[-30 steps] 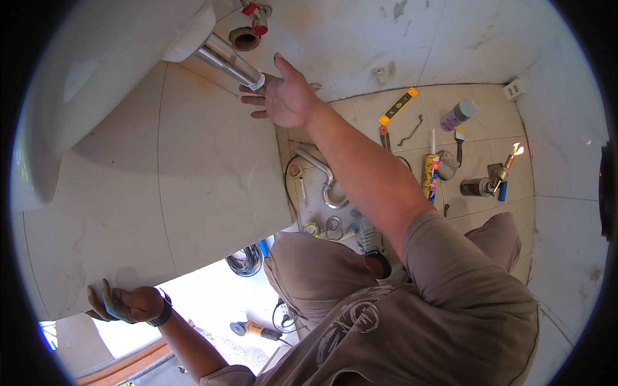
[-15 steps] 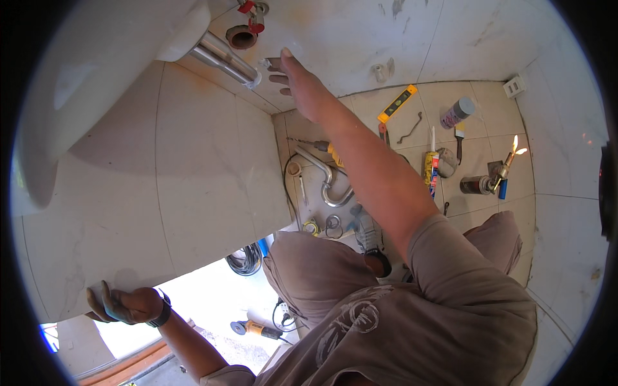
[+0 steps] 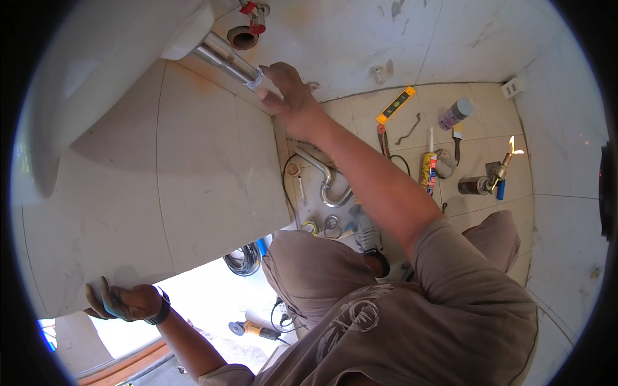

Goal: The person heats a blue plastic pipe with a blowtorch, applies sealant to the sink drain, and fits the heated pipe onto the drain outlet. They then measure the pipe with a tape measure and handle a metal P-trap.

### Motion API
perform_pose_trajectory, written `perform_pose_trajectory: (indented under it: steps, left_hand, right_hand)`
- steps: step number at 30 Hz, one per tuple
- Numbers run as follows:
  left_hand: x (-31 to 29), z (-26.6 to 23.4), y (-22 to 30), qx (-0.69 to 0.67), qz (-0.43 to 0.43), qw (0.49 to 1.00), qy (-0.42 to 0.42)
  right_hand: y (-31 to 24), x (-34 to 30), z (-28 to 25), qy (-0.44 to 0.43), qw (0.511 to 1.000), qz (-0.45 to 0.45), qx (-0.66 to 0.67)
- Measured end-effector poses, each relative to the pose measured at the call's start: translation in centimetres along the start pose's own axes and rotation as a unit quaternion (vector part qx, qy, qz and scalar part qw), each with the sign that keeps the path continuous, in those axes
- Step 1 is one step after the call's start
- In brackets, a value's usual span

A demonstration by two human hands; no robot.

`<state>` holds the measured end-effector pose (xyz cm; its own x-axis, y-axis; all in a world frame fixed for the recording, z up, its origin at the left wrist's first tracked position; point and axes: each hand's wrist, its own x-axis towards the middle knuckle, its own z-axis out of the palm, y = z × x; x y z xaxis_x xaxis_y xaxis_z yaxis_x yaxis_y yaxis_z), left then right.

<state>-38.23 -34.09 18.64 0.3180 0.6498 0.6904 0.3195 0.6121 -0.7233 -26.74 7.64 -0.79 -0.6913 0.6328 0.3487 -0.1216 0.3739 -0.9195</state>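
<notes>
A chrome drain pipe point(image 3: 225, 58) slopes down from the underside of the white basin point(image 3: 122, 58), with white tape point(image 3: 255, 80) wound about its lower end. My right hand point(image 3: 293, 96) is at that taped end, thumb on one side and forefinger on the other. The remaining fingers are bent, and their tips are partly hidden. Far to the left, my left hand point(image 3: 125, 302) rests by the lower edge of the tiled wall point(image 3: 212, 193), palm up, fingers apart and slightly curled, holding nothing that I can see. Close above the pipe are an open pipe hole point(image 3: 243, 38) and a red-handled valve point(image 3: 256, 19).
On the floor lie a curved chrome trap point(image 3: 328, 183), a yellow spirit level point(image 3: 396, 105), a spray can point(image 3: 456, 114), a sealant cartridge point(image 3: 429, 170) and a brush point(image 3: 458, 145). A gas torch point(image 3: 483, 184) burns with an open flame at the right. An angle grinder point(image 3: 254, 330) lies below.
My right hand has moved down and turned, bringing thumb and forefinger to the taped pipe end. Its fingers were stretched out beside the pipe before. My left hand stays at the wall's edge.
</notes>
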Motion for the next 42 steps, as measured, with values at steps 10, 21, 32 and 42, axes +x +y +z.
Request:
perform_pose_trajectory:
  steps: [10,21,32,42]
  left_hand:
    - [-0.7,0.6,-0.2,-0.048,-0.018,0.998,0.034]
    - [-0.9,0.1,-0.5,-0.028,-0.044,0.999,0.007]
    - [-1.5,0.1,-0.5,-0.024,-0.058,0.998,-0.014]
    - [-2.0,-0.1,-0.1,-0.033,-0.076,0.996,-0.026]
  right_hand:
    - [-0.4,-5.5,3.0,-0.024,0.989,0.010,-0.145]
    - [4.4,8.9,-2.6,-0.149,0.830,-0.101,-0.529]
    - [6.5,16.1,0.3,-0.092,0.675,-0.147,-0.717]
    - [3.1,15.1,-0.2,-0.157,0.532,-0.090,-0.827]
